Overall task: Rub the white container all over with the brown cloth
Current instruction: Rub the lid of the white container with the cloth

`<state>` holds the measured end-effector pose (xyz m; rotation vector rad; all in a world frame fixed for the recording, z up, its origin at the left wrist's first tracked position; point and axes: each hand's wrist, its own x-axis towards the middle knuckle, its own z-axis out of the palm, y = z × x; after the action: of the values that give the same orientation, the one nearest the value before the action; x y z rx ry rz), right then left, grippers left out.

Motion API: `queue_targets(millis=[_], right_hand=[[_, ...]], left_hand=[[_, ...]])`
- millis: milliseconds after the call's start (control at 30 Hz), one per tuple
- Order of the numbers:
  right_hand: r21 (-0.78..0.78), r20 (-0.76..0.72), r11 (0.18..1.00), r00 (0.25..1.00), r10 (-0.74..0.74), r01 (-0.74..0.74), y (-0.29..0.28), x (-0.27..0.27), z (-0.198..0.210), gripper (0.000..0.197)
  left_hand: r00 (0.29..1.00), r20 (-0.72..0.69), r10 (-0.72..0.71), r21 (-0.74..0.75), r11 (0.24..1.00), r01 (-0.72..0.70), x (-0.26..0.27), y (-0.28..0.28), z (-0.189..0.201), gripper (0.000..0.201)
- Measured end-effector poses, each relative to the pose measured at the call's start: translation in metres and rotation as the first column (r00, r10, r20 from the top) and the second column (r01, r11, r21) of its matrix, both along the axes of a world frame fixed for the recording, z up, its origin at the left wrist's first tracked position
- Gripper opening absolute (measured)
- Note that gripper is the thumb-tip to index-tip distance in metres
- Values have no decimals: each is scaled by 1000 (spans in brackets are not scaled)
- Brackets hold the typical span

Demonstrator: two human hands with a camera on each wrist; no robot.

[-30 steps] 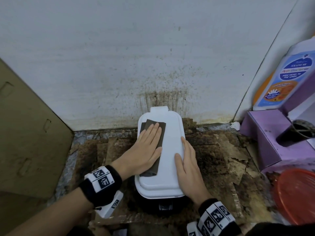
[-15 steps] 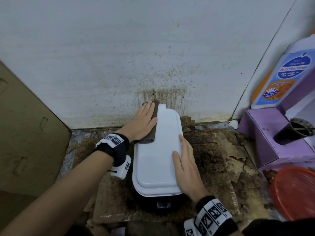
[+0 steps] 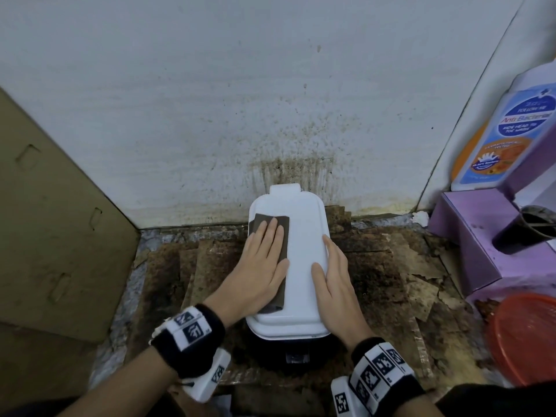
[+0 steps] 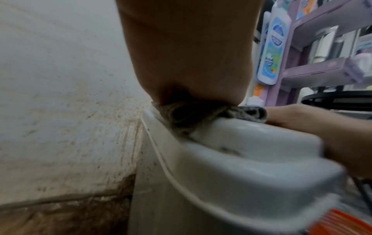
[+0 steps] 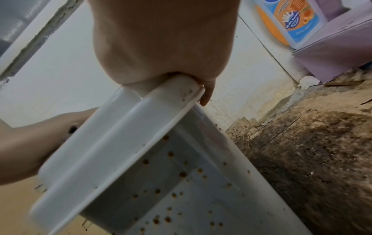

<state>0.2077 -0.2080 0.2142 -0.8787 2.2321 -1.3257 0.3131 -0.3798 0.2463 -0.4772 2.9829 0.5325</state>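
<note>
White container: the white rectangular plastic container (image 3: 296, 266) with a rounded lid stood at the centre of the head view, its far end at 12 o'clock close to the stained white wall (image 3: 210, 100), on a dirty brown cardboard-covered floor (image 3: 391, 266).
Brown cloth: the flat folded brown cloth (image 3: 278, 227) lay along the left part of the lid, pinned under the left hand; its near end bunched at the lid's edge in the left wrist view (image 4: 201, 114).
Left hand: the left hand (image 3: 258, 272) lay palm-down on the cloth with fingers (image 3: 270, 236) straight and together, pressing it onto the lid.
Right hand: the right hand (image 3: 334, 284) rested flat along the lid's right edge at 3 o'clock, fingers extended, thumb on top; the right wrist view showed a fingertip (image 5: 205, 98) hooked slightly over the rim.
Container side: its side wall carried small brown specks (image 5: 181, 174).
Surroundings: a purple box (image 3: 481, 242) sat at 3 o'clock, a blue-and-orange labelled bottle (image 3: 508, 133) at 2 o'clock, an orange-red mesh basket (image 3: 523, 338) at 4 o'clock, and a brown cardboard sheet (image 3: 54, 230) at 9 o'clock.
</note>
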Motion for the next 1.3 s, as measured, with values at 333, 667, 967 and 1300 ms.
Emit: queue_targets(millis=[333, 667, 967, 1300], right_hand=[[4, 28, 1000, 1000, 2, -2, -3, -1, 0, 56], [2, 16, 1000, 1000, 4, -4, -3, -1, 1, 56], [4, 6, 1000, 1000, 5, -5, -1, -1, 2, 56], [10, 1, 1000, 1000, -14, 14, 0, 2, 1, 56]], left_hand=[[999, -32, 43, 149, 988, -38, -17, -25, -1, 68], [993, -53, 103, 185, 978, -92, -62, -68, -1, 67], [982, -49, 181, 366, 918, -151, -25, -34, 3, 76], [961, -157, 226, 394, 907, -148, 38, 33, -8, 71]])
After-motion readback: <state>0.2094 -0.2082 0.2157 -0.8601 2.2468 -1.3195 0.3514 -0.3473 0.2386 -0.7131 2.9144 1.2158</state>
